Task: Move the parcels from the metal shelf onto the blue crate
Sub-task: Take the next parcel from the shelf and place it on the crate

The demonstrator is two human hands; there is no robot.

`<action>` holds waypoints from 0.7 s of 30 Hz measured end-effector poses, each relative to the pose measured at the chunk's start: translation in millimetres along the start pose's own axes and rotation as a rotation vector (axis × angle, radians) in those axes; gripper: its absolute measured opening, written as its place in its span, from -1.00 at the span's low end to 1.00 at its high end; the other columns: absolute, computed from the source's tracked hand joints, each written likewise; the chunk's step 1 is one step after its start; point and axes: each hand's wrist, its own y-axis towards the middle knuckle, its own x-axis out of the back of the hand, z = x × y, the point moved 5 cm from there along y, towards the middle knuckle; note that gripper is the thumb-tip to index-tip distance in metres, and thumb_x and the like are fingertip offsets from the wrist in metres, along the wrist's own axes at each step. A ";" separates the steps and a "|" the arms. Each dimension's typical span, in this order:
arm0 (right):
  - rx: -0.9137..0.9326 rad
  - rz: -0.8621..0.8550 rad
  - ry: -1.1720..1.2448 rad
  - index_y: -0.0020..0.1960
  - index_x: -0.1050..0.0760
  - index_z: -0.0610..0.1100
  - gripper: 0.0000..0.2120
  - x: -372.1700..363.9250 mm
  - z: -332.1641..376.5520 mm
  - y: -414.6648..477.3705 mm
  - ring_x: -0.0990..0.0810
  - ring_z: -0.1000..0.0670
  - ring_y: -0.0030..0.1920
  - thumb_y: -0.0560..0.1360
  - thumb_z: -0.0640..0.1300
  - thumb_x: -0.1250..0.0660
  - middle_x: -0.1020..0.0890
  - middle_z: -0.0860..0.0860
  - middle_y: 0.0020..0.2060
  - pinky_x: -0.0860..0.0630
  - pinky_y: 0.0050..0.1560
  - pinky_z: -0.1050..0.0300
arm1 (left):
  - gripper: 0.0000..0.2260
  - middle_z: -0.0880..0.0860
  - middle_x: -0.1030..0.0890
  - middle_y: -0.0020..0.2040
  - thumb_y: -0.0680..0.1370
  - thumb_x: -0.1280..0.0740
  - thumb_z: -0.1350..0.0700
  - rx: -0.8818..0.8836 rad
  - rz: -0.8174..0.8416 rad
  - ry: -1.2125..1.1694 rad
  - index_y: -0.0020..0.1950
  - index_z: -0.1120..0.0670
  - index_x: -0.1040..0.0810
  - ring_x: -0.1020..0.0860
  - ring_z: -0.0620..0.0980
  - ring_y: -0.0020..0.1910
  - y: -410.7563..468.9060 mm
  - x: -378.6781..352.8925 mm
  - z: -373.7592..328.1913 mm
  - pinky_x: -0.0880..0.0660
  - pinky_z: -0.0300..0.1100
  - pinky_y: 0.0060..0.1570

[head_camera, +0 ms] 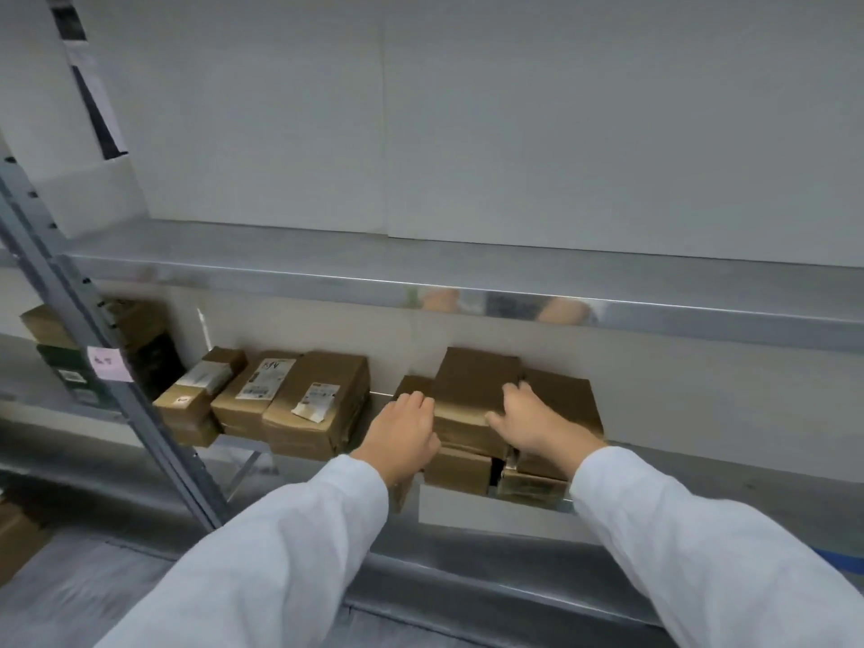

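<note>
Brown cardboard parcels sit in a stack on the metal shelf (467,512) below the steel shelf board (327,278). My left hand (402,432) rests against the left side of the top parcel (472,390), fingers loosely bent over a smaller parcel (411,385) beside it. My right hand (528,418) lies on the top parcel's right edge, fingers curled over it, with another parcel (565,395) just behind. Lower parcels (458,470) show under the stack. A thin blue strip (841,556) shows at the right edge; the crate itself is hidden.
Three labelled parcels (318,404) lie side by side to the left on the same shelf. A grey slotted upright (93,329) with a pink tag crosses the left side. Darker boxes (84,348) stand behind it. A white wall panel backs the upper shelf.
</note>
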 end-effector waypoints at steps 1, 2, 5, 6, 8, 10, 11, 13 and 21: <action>-0.029 0.002 -0.008 0.46 -0.23 -0.30 -0.48 0.5 1.0 8.8 -0.35 -0.25 0.40 0.62 0.00 -0.18 -0.29 -0.26 0.42 -0.35 0.37 -0.06 | -0.73 0.09 -0.50 0.14 0.56 -0.18 0.09 -0.002 0.006 -0.010 0.23 0.14 -0.44 -0.45 0.07 0.11 10.4 -1.5 7.6 -0.40 -0.10 0.12; -0.049 0.002 -0.021 0.42 -0.30 -0.30 -0.51 0.6 1.2 16.2 -0.41 -0.25 0.35 0.62 0.01 -0.18 -0.38 -0.27 0.36 -0.39 0.32 -0.03 | -0.72 0.10 -0.50 0.16 0.57 -0.18 0.10 0.002 0.015 -0.016 0.24 0.15 -0.44 -0.45 0.08 0.13 19.5 -2.3 13.5 -0.39 -0.09 0.14; -0.100 0.032 -0.075 0.21 -0.48 -0.29 -0.62 -3.2 3.2 40.7 -0.56 -0.19 0.12 0.62 0.00 -0.17 -0.58 -0.22 0.14 -0.47 0.04 0.07 | -0.67 0.16 -0.47 0.24 0.58 -0.18 0.07 0.005 0.054 -0.018 0.29 0.18 -0.41 -0.43 0.15 0.23 52.1 -9.3 31.8 -0.37 -0.03 0.20; -0.118 0.055 -0.090 0.21 -0.49 -0.28 -0.63 -5.4 3.1 47.3 -0.57 -0.18 0.11 0.63 0.00 -0.15 -0.59 -0.21 0.14 -0.46 0.03 0.06 | -0.64 0.17 -0.46 0.27 0.58 -0.18 0.06 0.007 0.071 -0.032 0.33 0.19 -0.40 -0.42 0.16 0.26 61.8 -12.9 35.7 -0.37 -0.01 0.23; -0.166 0.099 -0.112 0.31 -0.44 -0.28 -0.59 -9.3 1.9 58.4 -0.53 -0.20 0.20 0.65 -0.01 -0.11 -0.55 -0.22 0.23 -0.44 0.13 0.03 | -0.59 0.18 -0.42 0.32 0.59 -0.19 0.02 0.011 0.114 -0.073 0.39 0.18 -0.36 -0.38 0.18 0.30 76.3 -20.9 40.2 -0.35 0.01 0.28; -0.228 0.103 -0.117 0.48 -0.25 -0.29 -0.51 -12.6 2.4 69.1 -0.43 -0.23 0.33 0.66 -0.01 -0.08 -0.41 -0.26 0.38 -0.40 0.25 0.00 | -0.56 0.17 -0.41 0.32 0.59 -0.20 -0.03 0.000 0.130 -0.092 0.40 0.17 -0.34 -0.38 0.18 0.30 88.3 -32.6 43.9 -0.35 0.02 0.29; -0.260 0.094 -0.120 0.53 -0.12 -0.31 -0.45 -13.9 4.2 73.2 -0.36 -0.26 0.40 0.66 -0.01 -0.07 -0.32 -0.28 0.45 -0.36 0.31 -0.01 | -0.54 0.17 -0.41 0.32 0.59 -0.20 -0.07 -0.009 0.125 -0.101 0.39 0.17 -0.34 -0.39 0.17 0.29 93.6 -38.9 45.8 -0.36 0.02 0.30; -0.326 0.076 -0.139 0.55 0.10 -0.35 -0.36 -16.7 7.2 80.7 -0.23 -0.30 0.47 0.68 0.02 -0.03 -0.13 -0.33 0.52 -0.28 0.40 -0.04 | -0.51 0.17 -0.41 0.32 0.60 -0.19 -0.13 -0.006 0.118 -0.167 0.40 0.17 -0.32 -0.38 0.18 0.30 100.8 -49.9 49.3 -0.35 0.04 0.31; -0.569 -0.051 0.123 0.56 0.31 -0.24 -0.15 -30.8 -0.9 100.4 -0.34 -0.25 0.42 0.61 0.21 -0.10 -0.07 -0.28 0.54 -0.37 0.29 -0.02 | -0.44 0.14 -0.42 0.35 0.59 -0.19 -0.24 0.240 0.350 -0.816 0.44 0.12 -0.30 -0.46 0.14 0.28 109.0 -91.4 60.0 -0.40 0.04 0.31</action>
